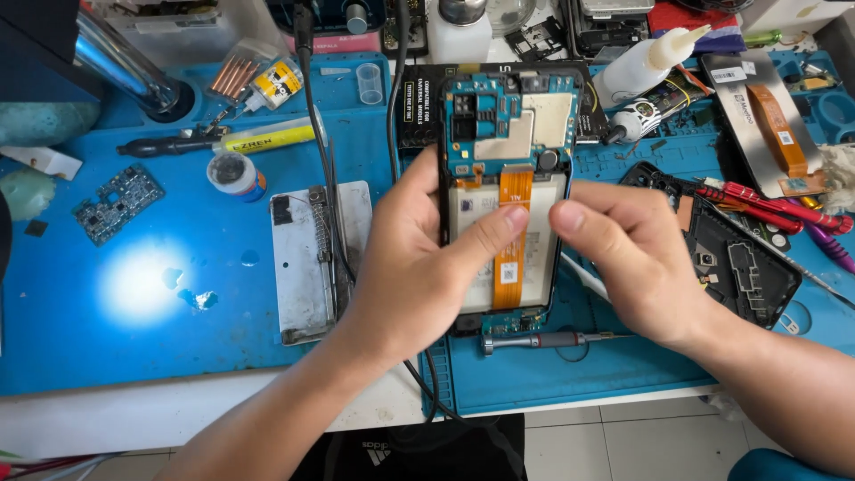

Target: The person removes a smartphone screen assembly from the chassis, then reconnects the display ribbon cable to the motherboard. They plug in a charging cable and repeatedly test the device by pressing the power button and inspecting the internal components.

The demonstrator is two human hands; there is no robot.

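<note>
— Looking down from over the shoulder: what have the hands got?

— An opened phone (508, 191), back cover off, at the middle of the blue mat on the table (134, 419). The left hand (414, 267) is curled around the phone's left edge, thumb laid across onto the orange flex cable (512, 236). The right hand (637, 267) is closed loosely at the right edge, thumb tip pressing toward the left thumb; it holds no tool that I can see.

— Which way does the phone lie?

— Long axis running from the near edge of the table to the far edge. The blue circuit board (508, 111) and camera end point away from the person, the lower end toward them. Inside faces up, white battery (476, 223) showing.

— Where's the risk?

— My guess: that orange ribbon. Both thumbs sit right on it, and a hard push or a sideways drag could crease it or tear its connector. Pressing down on the battery is another worry; too much force might dent it.

— Anything around that could interfere?

— A small screwdriver (543, 339) lies just beyond the phone's near end, and black cables (313, 116) run under the left side. If the phone slides, it could knock either. The removed back frame (739, 254) rests to the right, near the red tools (770, 205).
</note>
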